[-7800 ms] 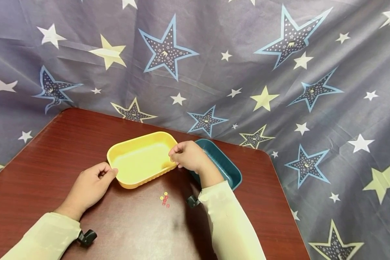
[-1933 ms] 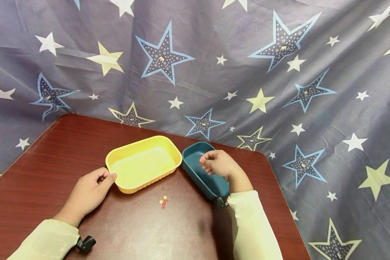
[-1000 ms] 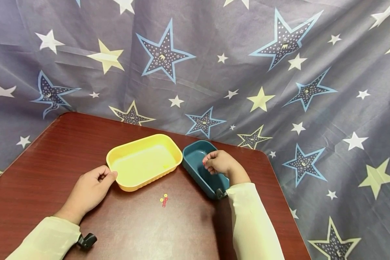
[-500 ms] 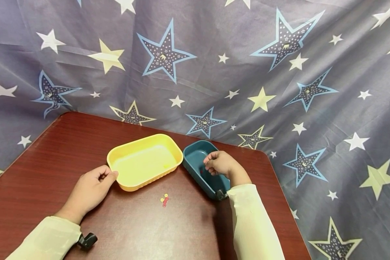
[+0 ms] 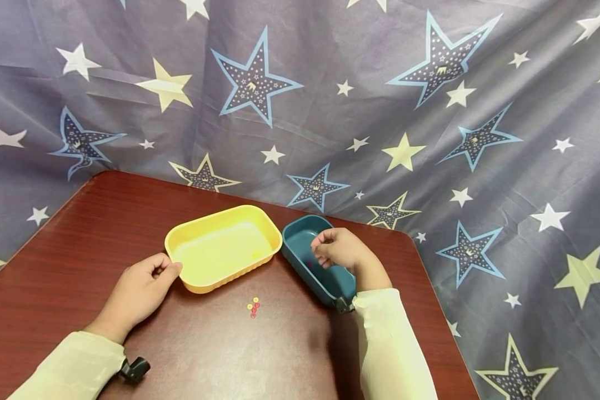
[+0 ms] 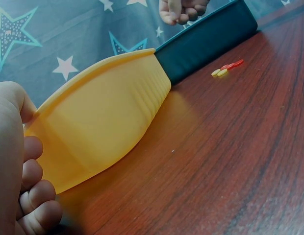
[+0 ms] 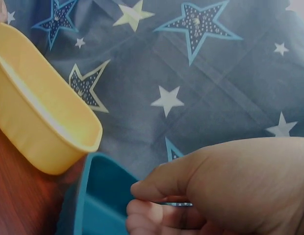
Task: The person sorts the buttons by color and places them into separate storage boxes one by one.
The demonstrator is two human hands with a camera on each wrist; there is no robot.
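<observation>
In the head view my left hand (image 5: 142, 291) grips the near left corner of a yellow plastic tray (image 5: 220, 276), thumb over the rim. A small yellow button (image 5: 255, 255) lies inside that tray. My right hand (image 5: 345, 250) hovers over the dark teal tray (image 5: 297, 258), fingers loosely bent and nothing visible between them. Below its fingertips a small red button (image 5: 309, 264) shows on the teal tray's floor. In the right wrist view, the thumb and forefinger of the right hand (image 7: 225, 186) are slightly apart over the teal tray (image 7: 100, 205).
Several tiny red and yellow buttons (image 5: 253, 306) lie in a cluster on the reddish-brown table (image 5: 205, 344), in front of the yellow tray. The two trays stand side by side, corners close together. A grey star-patterned curtain (image 5: 300, 111) hangs behind the table.
My right hand has moved from the yellow tray to over the teal one and let a red button go into it. The table cluster has fewer red buttons. My left hand keeps its grip.
</observation>
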